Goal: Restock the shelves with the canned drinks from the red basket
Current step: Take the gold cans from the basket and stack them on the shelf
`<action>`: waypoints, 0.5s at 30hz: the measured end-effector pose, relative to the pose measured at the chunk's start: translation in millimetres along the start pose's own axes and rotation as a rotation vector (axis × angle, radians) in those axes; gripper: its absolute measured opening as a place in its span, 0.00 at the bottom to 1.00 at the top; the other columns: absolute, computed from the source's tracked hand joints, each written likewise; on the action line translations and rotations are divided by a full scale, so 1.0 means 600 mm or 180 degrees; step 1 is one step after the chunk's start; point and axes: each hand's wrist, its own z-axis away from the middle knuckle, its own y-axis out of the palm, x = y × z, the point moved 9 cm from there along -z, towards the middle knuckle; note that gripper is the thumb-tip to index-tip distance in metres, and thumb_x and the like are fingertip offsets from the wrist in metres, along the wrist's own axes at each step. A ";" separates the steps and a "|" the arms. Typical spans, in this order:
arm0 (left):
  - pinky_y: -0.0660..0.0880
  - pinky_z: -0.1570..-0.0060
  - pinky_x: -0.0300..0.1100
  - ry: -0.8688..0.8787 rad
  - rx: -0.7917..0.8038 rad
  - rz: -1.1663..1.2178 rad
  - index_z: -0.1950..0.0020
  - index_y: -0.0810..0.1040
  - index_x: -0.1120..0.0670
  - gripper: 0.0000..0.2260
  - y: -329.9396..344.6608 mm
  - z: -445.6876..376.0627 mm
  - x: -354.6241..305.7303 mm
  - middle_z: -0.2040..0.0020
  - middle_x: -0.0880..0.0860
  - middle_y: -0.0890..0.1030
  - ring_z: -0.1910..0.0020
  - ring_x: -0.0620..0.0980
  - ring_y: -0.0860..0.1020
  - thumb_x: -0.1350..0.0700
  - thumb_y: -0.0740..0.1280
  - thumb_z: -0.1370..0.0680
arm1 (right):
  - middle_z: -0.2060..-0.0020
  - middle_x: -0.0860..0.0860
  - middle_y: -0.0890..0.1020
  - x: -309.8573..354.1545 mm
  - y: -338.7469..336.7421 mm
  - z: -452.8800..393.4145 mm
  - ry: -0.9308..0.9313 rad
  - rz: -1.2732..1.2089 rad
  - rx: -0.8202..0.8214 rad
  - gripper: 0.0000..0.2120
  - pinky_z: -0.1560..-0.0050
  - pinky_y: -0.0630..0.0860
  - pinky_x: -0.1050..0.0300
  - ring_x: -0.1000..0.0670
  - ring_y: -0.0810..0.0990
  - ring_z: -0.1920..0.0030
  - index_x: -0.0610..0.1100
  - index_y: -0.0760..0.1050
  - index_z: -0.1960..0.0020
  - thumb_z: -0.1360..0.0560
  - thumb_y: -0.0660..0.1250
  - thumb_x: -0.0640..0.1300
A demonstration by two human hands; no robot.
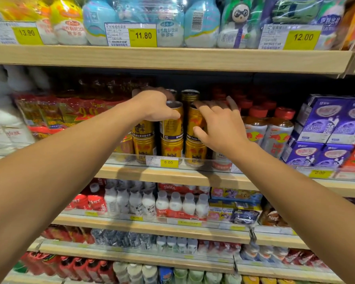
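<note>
Gold Red Bull cans stand two high on the middle shelf [172, 175] behind a clear rail. My left hand [154, 105] reaches over the upper row and grips the top of a gold can [143, 129] at the left, its thumb against the middle upper can [171, 124]. My right hand [217, 124] wraps the side of the right upper can [195, 121], fingers on its rim and thumb low on its side. More cans stand behind, tops showing [190, 94]. The bottom row [171, 149] stands above a 6.00 price tag. The red basket is out of view.
Red-capped Red Bull bottles [279, 130] stand just right of the cans, then purple drink cartons [332, 124]. Red wrapped packs [49, 113] sit to the left. The shelf above [172, 58] holds bottle multipacks. Lower shelves carry small milk bottles [172, 203] and more drinks.
</note>
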 end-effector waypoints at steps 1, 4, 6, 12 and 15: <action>0.71 0.55 0.45 0.0033 -0.0041 0.0008 0.36 0.76 0.53 0.25 0.000 0.000 -0.003 0.43 0.56 0.80 0.49 0.54 0.76 0.37 0.63 0.24 | 0.37 0.47 0.78 0.000 0.003 0.001 -0.0016 0.0049 -0.0022 0.27 0.26 0.52 0.42 0.42 0.76 0.38 0.51 0.65 0.27 0.24 0.61 0.58; 0.76 0.52 0.47 0.0060 -0.0065 0.0040 0.36 0.77 0.52 0.28 0.006 0.000 -0.008 0.42 0.55 0.80 0.47 0.55 0.78 0.33 0.63 0.26 | 0.36 0.48 0.77 -0.002 0.012 0.001 0.0025 0.0125 0.0017 0.28 0.28 0.55 0.42 0.43 0.77 0.39 0.51 0.63 0.26 0.24 0.60 0.59; 0.75 0.53 0.46 0.0001 -0.0073 -0.0002 0.34 0.76 0.51 0.30 0.007 0.000 -0.006 0.43 0.55 0.80 0.46 0.55 0.78 0.32 0.63 0.27 | 0.36 0.49 0.77 -0.002 0.015 0.001 0.0043 0.0142 0.0022 0.28 0.30 0.59 0.42 0.43 0.77 0.40 0.51 0.63 0.27 0.24 0.60 0.59; 0.70 0.58 0.44 -0.0054 0.0098 -0.0107 0.32 0.74 0.53 0.29 0.001 0.002 -0.006 0.44 0.56 0.79 0.48 0.55 0.77 0.36 0.66 0.26 | 0.38 0.48 0.78 0.000 0.012 0.002 0.0046 0.0147 -0.0067 0.27 0.28 0.57 0.42 0.43 0.78 0.41 0.50 0.65 0.28 0.25 0.60 0.58; 0.69 0.58 0.43 -0.0042 0.0164 -0.0015 0.31 0.74 0.54 0.24 -0.008 0.012 -0.016 0.51 0.53 0.75 0.52 0.51 0.73 0.45 0.68 0.24 | 0.39 0.48 0.79 -0.001 0.010 0.004 0.0053 0.0136 -0.0093 0.26 0.28 0.56 0.42 0.43 0.78 0.42 0.50 0.66 0.29 0.25 0.61 0.58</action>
